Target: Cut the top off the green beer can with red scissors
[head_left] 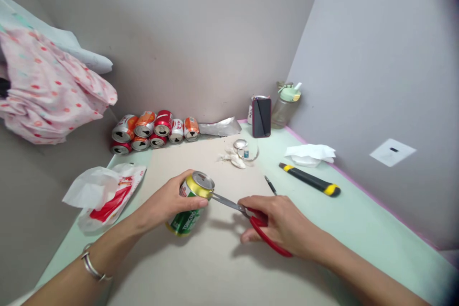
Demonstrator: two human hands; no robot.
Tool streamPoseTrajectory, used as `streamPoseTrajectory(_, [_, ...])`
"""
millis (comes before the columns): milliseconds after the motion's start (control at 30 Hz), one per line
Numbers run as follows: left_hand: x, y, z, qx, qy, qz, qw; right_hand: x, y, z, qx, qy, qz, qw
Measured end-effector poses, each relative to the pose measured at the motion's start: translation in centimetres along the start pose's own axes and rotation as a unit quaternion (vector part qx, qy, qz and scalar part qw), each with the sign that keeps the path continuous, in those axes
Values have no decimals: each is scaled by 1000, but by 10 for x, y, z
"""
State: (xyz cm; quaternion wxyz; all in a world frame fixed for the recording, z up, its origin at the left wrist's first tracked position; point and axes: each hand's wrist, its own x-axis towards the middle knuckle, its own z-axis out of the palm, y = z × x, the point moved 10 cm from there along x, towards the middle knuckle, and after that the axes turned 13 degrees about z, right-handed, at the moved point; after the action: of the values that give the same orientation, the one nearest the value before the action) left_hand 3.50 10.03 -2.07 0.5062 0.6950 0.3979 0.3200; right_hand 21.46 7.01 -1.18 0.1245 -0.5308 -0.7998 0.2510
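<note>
My left hand (179,199) is wrapped round a green and gold beer can (190,215), which it holds tilted over the beige board (172,272). Red-handled scissors (265,236) are in my right hand (279,222), with fingers closed about the handles. Their blades point left and the tip meets the can's side just below its upper rim. Whether the tip has pierced the metal I cannot tell. The can's silver top (203,180) faces up and toward the right.
Several drink cans (163,124) are stacked by the wall beside a strip of sheet metal (220,127). Cut can pieces (241,144) lie mid-board. Rightward are a pen (270,185), a utility knife (310,180), tissues (310,154), a phone (261,118) and a bottle (285,107). A tissue pack (118,196) lies left.
</note>
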Motion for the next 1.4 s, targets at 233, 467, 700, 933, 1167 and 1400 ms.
streamPoseTrajectory(233, [-2,17,-16,223,119,49,966,-1,4,0,-28,20,12,999])
streamPoseTrajectory(467, [-1,7,3,38,13,-3,999,-2,1,2,13,-27,3,1000])
streamPoseTrajectory(700, [-1,17,-13,224,94,65,968,-3,6,6,2,-3,27,1000])
streamPoseTrajectory(933, [-4,12,-18,173,131,33,975,1,10,6,-20,24,14,999])
streamPoseTrajectory(1167, [-1,0,-18,-6,94,2,996,0,8,-5,-24,29,-3,999])
streamPoseTrajectory(1400, [-1,-3,-6,-5,52,2,999,-2,3,-4,-22,22,-12,999])
